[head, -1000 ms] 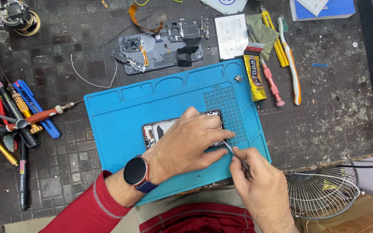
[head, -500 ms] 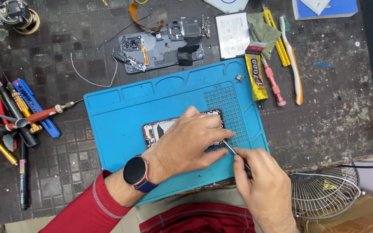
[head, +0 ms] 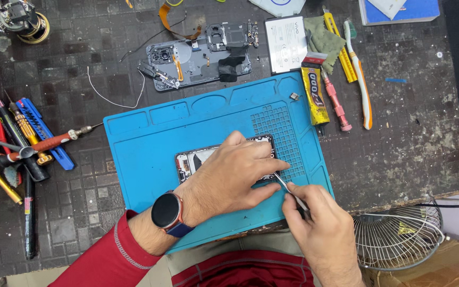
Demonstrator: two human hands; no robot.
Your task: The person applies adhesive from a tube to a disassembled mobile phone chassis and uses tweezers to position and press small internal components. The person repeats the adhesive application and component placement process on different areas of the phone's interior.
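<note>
- Far left on the bench (head: pixel 431 122), a heap of screwdrivers (head: pixel 22 138) lies untouched, well apart from the work.
- The blue mat (head: pixel 150 143) carries the phone (head: pixel 197 158), which lies flat at the mat's middle, screen side hidden, its left end showing bare parts.
- The left hand (head: pixel 229 178) lies flat over the phone's right half, fingers together and pressed down on it, pinning it to the mat; a watch (head: pixel 167 210) sits on that wrist.
- The right hand (head: pixel 322 228) has its fingers clamped on thin tweezers (head: pixel 288 187), whose tip meets the phone's right edge just under the left fingertips.
- Judged step: working at something small on the phone's right edge while the body is held still; what the tip touches is too small to tell.
- The next move calls for a steady left hand and a light, exact tip, lest it slip or scratch.
- Behind the mat lie a stripped back shell (head: pixel 197 58), a battery (head: pixel 286 42) and a glue tube (head: pixel 314 95).
</note>
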